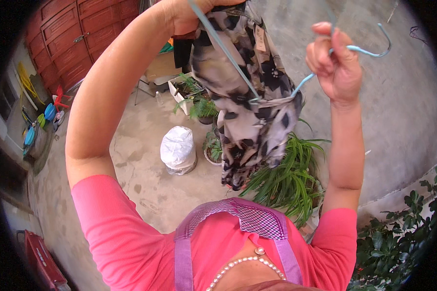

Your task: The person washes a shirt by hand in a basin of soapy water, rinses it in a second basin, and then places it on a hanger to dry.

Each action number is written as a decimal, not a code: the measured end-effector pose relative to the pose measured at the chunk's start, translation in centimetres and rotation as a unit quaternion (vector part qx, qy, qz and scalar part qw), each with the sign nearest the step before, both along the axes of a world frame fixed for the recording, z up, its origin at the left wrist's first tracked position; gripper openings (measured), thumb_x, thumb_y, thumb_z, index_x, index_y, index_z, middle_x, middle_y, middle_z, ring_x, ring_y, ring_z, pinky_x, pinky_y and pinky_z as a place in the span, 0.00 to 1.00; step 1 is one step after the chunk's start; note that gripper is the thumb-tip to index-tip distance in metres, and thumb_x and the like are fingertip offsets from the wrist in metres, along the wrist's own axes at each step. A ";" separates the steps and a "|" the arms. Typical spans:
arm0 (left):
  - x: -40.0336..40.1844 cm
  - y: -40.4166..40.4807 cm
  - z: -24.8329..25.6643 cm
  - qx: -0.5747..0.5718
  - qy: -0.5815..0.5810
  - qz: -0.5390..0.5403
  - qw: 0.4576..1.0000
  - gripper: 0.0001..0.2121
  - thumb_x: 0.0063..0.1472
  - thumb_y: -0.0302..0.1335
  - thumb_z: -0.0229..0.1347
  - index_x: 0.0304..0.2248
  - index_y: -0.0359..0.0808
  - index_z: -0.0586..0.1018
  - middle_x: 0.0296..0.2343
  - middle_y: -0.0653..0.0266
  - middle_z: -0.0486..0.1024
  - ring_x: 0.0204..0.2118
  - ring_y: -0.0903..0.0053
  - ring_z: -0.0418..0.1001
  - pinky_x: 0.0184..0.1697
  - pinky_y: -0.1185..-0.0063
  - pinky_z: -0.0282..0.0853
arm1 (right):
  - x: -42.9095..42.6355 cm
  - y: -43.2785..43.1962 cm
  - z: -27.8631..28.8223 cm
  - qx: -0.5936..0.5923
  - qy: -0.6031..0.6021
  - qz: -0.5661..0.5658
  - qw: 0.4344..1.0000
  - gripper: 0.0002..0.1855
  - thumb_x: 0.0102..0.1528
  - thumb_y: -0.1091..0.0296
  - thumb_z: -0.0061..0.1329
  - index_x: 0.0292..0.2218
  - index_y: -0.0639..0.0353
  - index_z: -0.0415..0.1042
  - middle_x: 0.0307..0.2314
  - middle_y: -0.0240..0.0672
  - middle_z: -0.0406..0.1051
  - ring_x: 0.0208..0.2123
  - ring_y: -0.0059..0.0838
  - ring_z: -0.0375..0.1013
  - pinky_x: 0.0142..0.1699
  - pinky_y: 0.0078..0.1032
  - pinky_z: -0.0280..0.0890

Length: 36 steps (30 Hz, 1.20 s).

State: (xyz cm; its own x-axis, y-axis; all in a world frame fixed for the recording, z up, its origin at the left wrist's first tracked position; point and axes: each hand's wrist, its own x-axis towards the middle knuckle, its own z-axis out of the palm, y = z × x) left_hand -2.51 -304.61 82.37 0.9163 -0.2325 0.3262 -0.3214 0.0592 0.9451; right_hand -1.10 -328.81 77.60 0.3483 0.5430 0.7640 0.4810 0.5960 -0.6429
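My right hand (pixel 335 65) grips a light blue wire hanger (pixel 371 54) near its hook, which points up to the right. One hanger arm runs down into the edge of a thin garment (pixel 236 80) patterned in black, grey and cream; another slants across the garment's front. At the top edge of the view, my left hand (pixel 195 16) holds the upper part of the cloth; its fingertips are partly hidden and cut off. A small pale label (pixel 260 38) shows on the fabric. The garment hangs bunched between my two raised arms, its lower end blurred.
Below the cloth stand a spider plant (pixel 289 178), a white planter box (pixel 180 94) with ferns, and a plastic-covered stool-like object (pixel 178 149). A red metal door (pixel 65 36) is at upper left, a leafy shrub (pixel 397 232) at lower right. Concrete ground (pixel 138 182) surrounds them.
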 end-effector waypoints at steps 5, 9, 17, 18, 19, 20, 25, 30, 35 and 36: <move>1.8 1.6 -2.2 0.148 -0.111 0.085 0.979 0.05 0.54 0.28 0.52 0.28 0.35 0.74 0.19 0.74 0.69 0.20 0.90 0.64 0.22 0.89 0.59 | 0.1 -2.4 1.2 -0.059 0.013 0.020 0.998 0.19 0.56 0.58 0.35 0.37 0.68 0.66 0.12 0.24 0.56 0.15 0.14 0.54 0.20 0.11 0.48; 1.8 0.8 -3.1 0.210 -0.139 0.123 0.960 0.07 0.53 0.28 0.53 0.29 0.33 0.74 0.19 0.73 0.70 0.21 0.89 0.64 0.22 0.87 0.58 | 0.4 -3.5 1.8 -0.032 0.019 -0.009 0.999 0.19 0.59 0.60 0.27 0.44 0.63 0.61 0.09 0.21 0.46 0.12 0.12 0.42 0.16 0.13 0.39; 1.3 -1.3 -4.1 0.212 -0.210 0.003 0.955 0.08 0.55 0.27 0.51 0.32 0.31 0.75 0.24 0.73 0.71 0.27 0.89 0.66 0.31 0.89 0.62 | 1.7 2.4 -1.3 0.006 0.016 0.019 1.000 0.16 0.54 0.54 0.39 0.36 0.56 0.69 0.37 0.36 0.62 0.41 0.27 0.59 0.44 0.27 0.58; 1.2 -1.1 -4.1 0.258 -0.275 0.007 0.926 0.11 0.54 0.30 0.52 0.34 0.32 0.75 0.27 0.72 0.72 0.30 0.89 0.67 0.35 0.88 0.63 | 2.4 2.6 -1.4 0.008 0.015 0.019 1.000 0.16 0.54 0.54 0.39 0.36 0.56 0.69 0.37 0.36 0.62 0.41 0.27 0.59 0.44 0.27 0.58; 1.1 -0.9 -4.0 0.260 -0.276 0.007 0.925 0.11 0.54 0.30 0.52 0.34 0.32 0.75 0.27 0.72 0.72 0.30 0.89 0.67 0.35 0.88 0.63 | 3.2 2.6 -1.5 0.000 -0.021 0.037 0.999 0.16 0.54 0.53 0.39 0.34 0.54 0.69 0.40 0.36 0.61 0.44 0.29 0.57 0.48 0.32 0.53; 1.1 -0.7 -3.9 0.264 -0.248 0.003 0.932 0.11 0.54 0.30 0.52 0.34 0.32 0.75 0.27 0.72 0.72 0.30 0.89 0.67 0.35 0.88 0.64 | 3.5 2.5 -1.4 -0.007 -0.057 0.054 0.997 0.16 0.53 0.52 0.39 0.33 0.53 0.70 0.42 0.37 0.61 0.47 0.31 0.56 0.52 0.37 0.49; 1.3 0.9 -4.1 0.294 -0.259 0.041 0.919 0.10 0.54 0.29 0.52 0.34 0.32 0.75 0.26 0.72 0.73 0.30 0.90 0.67 0.35 0.88 0.64 | 0.6 2.9 0.9 0.076 -0.012 0.186 0.979 0.17 0.53 0.50 0.38 0.33 0.53 0.70 0.40 0.34 0.62 0.45 0.30 0.57 0.52 0.33 0.49; -1.7 0.4 -2.4 0.124 -0.108 -0.037 0.986 0.06 0.56 0.24 0.49 0.29 0.30 0.75 0.22 0.73 0.71 0.25 0.89 0.65 0.27 0.88 0.62 | 0.2 6.7 0.4 0.173 0.019 0.022 0.984 0.11 0.51 0.62 0.42 0.30 0.60 0.70 0.22 0.29 0.68 0.28 0.25 0.67 0.34 0.20 0.60; -1.6 3.5 -2.4 0.218 -0.194 0.014 0.956 0.09 0.53 0.29 0.53 0.32 0.33 0.76 0.25 0.72 0.72 0.29 0.89 0.66 0.33 0.88 0.63 | 3.9 7.0 -5.6 -0.031 -0.041 -0.006 0.999 0.13 0.53 0.60 0.43 0.30 0.61 0.71 0.29 0.26 0.69 0.38 0.20 0.63 0.46 0.18 0.53; -1.8 4.0 -2.7 0.235 -0.199 0.035 0.951 0.09 0.53 0.29 0.53 0.32 0.33 0.76 0.25 0.72 0.72 0.29 0.88 0.67 0.34 0.88 0.63 | 3.6 6.7 -5.9 -0.060 -0.018 -0.006 0.998 0.13 0.52 0.60 0.44 0.30 0.61 0.71 0.29 0.26 0.69 0.37 0.19 0.63 0.45 0.18 0.55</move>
